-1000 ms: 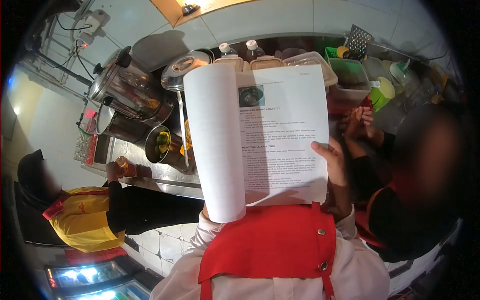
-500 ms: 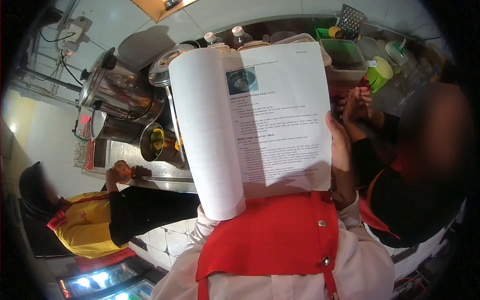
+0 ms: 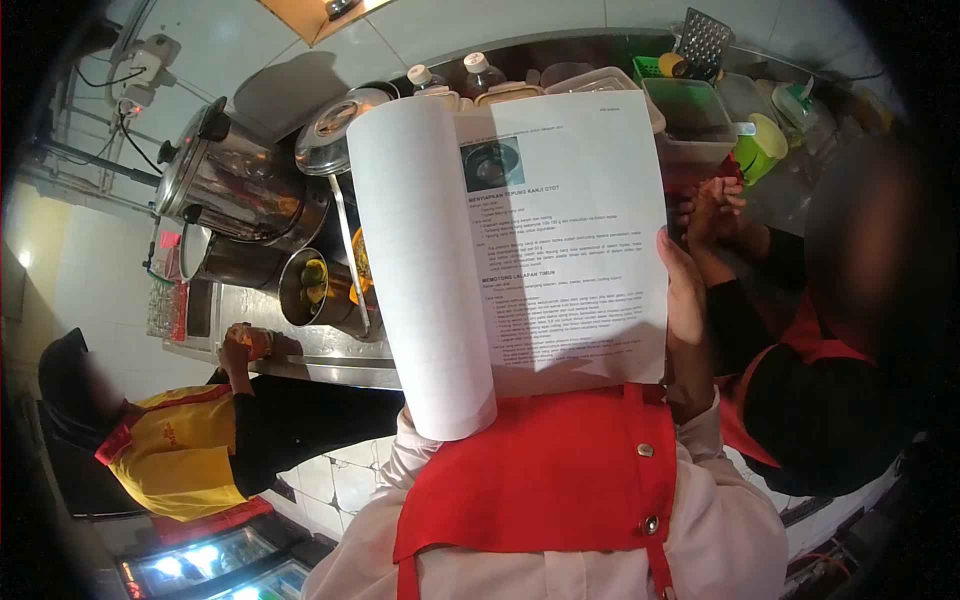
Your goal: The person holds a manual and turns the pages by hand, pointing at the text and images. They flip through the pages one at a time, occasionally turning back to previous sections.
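Observation:
A printed booklet (image 3: 565, 250) is open in front of my chest, its left-hand pages bent over into a white roll. Black text fills the open page, with headings and a small photo of a bowl near the top. At the booklet's right edge, my right hand (image 3: 684, 300) grips it, thumb along the margin and the other fingers behind the paper. My left hand is hidden behind the rolled pages; only its light sleeve (image 3: 405, 445) shows below them. Under the booklet I wear a red apron (image 3: 530, 480).
A steel counter (image 3: 300, 350) carries large pots (image 3: 250, 165), a pan with green and yellow pieces (image 3: 310, 283), plastic tubs (image 3: 690, 115) and a grater (image 3: 703, 45). A person in a yellow shirt (image 3: 180, 450) holds an orange item at left. Another's clasped hands (image 3: 712, 210) are at right.
The booklet has shifted slightly to the right in view. The person in yellow has brought both hands together around the orange item. My right hand keeps its grip.

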Motion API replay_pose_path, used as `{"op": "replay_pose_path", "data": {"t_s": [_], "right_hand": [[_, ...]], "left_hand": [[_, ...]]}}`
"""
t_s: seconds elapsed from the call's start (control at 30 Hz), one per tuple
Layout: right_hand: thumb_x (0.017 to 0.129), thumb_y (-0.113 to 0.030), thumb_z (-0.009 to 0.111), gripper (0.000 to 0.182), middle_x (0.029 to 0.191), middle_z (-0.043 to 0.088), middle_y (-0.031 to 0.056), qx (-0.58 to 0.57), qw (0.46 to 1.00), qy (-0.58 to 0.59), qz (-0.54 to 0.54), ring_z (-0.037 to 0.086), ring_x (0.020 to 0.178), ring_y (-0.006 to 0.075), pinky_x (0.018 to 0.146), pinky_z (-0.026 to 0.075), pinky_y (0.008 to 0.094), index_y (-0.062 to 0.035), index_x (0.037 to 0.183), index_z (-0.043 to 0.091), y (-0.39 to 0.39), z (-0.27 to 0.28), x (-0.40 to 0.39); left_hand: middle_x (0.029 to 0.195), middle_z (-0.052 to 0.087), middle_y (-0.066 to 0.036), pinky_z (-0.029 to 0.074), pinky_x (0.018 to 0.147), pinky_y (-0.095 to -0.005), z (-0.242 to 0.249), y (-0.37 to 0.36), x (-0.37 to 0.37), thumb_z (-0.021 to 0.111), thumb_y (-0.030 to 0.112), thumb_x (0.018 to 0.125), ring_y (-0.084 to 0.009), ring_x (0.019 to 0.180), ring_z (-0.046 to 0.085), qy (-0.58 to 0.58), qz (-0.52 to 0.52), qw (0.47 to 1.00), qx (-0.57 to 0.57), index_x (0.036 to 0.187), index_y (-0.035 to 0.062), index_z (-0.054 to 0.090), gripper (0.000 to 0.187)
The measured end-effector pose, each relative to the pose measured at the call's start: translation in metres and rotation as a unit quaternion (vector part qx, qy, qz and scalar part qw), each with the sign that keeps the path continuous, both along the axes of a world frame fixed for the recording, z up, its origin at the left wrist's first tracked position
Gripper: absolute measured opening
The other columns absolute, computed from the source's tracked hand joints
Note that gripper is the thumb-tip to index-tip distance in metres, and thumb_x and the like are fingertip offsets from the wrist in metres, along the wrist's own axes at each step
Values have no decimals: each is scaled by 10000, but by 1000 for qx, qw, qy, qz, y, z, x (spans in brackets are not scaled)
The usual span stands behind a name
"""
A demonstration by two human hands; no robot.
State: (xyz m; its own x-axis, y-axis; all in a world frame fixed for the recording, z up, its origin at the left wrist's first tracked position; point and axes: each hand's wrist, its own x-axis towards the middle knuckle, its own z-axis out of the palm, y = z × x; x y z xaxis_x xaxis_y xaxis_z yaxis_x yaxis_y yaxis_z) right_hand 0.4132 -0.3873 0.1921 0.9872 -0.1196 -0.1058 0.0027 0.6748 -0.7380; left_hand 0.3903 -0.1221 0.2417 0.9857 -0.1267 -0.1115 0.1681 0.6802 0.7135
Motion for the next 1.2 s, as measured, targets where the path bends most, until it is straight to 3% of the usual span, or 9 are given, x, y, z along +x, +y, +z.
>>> {"op": "replay_pose_path", "data": {"t_s": [0.43,0.7,0.9,0.97,1.03,1.1,1.13,1.17,1.2], "right_hand": [[955,-262,519,375,1171,603,102,18,1000,9,0,552,1078,132,942,391,256,40,1173,570,2,12,-3],[952,-233,524,350,1141,609,80,-59,997,0,-49,551,1043,113,917,391,245,52,1148,579,0,2,-3],[954,-247,519,341,1113,615,65,-26,999,0,-36,546,1022,105,905,389,244,36,1129,593,3,12,-5],[956,-258,514,344,1107,615,64,-32,999,6,-40,546,1019,106,898,394,247,30,1126,594,7,13,-5],[957,-269,510,348,1102,616,62,-39,998,11,-44,545,1016,106,890,400,250,25,1123,595,11,20,-7],[958,-275,509,349,1096,616,68,-87,995,24,-34,555,988,111,868,417,256,21,1125,588,22,39,-12],[984,-360,423,451,1024,638,76,-131,986,60,-89,582,946,136,854,429,264,39,1065,616,28,33,-12],[984,-360,423,451,1024,638,76,-131,986,52,-89,582,946,136,854,429,264,39,1065,616,27,19,-13],[988,-409,362,526,989,653,88,-152,988,0,4,594,925,153,855,431,274,41,1020,632,21,1,-14]], "left_hand": [[1097,598,-117,522,784,-296,2,0,17,333,513,967,-177,940,611,-19,-5,999,-39,1280,-6,442,615],[1104,596,-119,522,790,-298,6,-3,24,331,519,966,-180,949,611,-49,-13,997,-65,1285,-7,437,624],[1107,595,-120,522,794,-300,12,-7,36,330,523,965,-181,954,610,-58,-12,995,-76,1289,-8,434,630],[1142,590,-126,516,839,-321,14,-2,31,338,539,954,-198,1011,602,-17,65,987,148,1294,-19,430,659],[1152,589,-108,495,876,-343,-3,18,39,605,214,883,-201,1051,584,-92,-21,975,200,1260,-24,473,465],[1170,577,-101,435,933,-335,14,3,41,684,34,780,-208,1090,552,-123,-46,948,291,1185,-5,562,425],[1198,556,-95,355,994,-343,25,-5,43,706,14,754,-208,1161,489,-152,-51,925,346,1074,10,645,326],[1263,524,-121,306,1029,-363,28,-11,44,714,39,756,-219,1220,435,-194,-45,910,362,1010,27,678,257],[1279,521,-129,300,1032,-370,24,-12,44,718,57,754,-231,1222,440,-225,-41,878,420,1003,39,683,252]]}}
